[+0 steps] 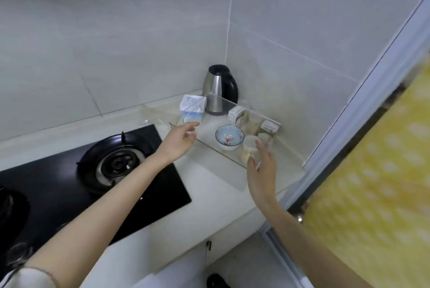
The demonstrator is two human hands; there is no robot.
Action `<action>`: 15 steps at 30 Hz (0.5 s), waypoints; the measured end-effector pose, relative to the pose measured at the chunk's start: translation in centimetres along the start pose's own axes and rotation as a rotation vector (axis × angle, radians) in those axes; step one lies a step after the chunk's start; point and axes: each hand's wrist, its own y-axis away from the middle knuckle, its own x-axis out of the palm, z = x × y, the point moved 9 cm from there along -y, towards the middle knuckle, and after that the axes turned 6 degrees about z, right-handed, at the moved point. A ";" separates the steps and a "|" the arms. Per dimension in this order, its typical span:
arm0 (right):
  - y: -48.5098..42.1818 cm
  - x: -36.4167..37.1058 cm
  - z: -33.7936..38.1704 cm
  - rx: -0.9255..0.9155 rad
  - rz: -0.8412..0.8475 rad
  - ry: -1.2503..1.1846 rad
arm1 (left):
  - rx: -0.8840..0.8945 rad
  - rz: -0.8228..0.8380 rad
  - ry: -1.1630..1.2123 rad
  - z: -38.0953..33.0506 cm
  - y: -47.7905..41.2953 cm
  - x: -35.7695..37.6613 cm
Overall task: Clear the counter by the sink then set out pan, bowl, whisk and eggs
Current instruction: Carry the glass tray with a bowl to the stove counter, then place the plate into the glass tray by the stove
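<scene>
- Two tiled walls (116,43) meet behind a pale glossy counter (216,185), steel kettle (217,88) in the corner
- Left hand (179,141) at clear tray's (207,127) wall, grip unclear; right hand (261,171) straight-fingered at its near corner

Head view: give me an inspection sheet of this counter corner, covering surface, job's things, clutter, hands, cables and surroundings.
Surface: pale counter, gas hob on its left.
Job's things: patterned bowl in clear tray; pan, whisk, eggs not seen.
Clutter: kettle, blue carton, small cartons, lidded jar.
Hands: left hand open at tray's left end; right hand open by the jar; contact unclear.
Cables: nothing seen.
Surroundings: tiled wall, yellow patterned panel right.
</scene>
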 end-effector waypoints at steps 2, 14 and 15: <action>2.2 0.6 1.3 -0.034 0.059 0.001 | 0.002 -0.010 0.006 -0.6 3.6 -0.6; 14.6 7.0 9.8 -0.195 0.410 -0.067 | -0.171 -0.185 0.033 1.7 24.2 -7.4; 15.8 7.9 10.7 -0.215 0.460 -0.070 | -0.194 -0.223 0.026 1.9 26.1 -8.1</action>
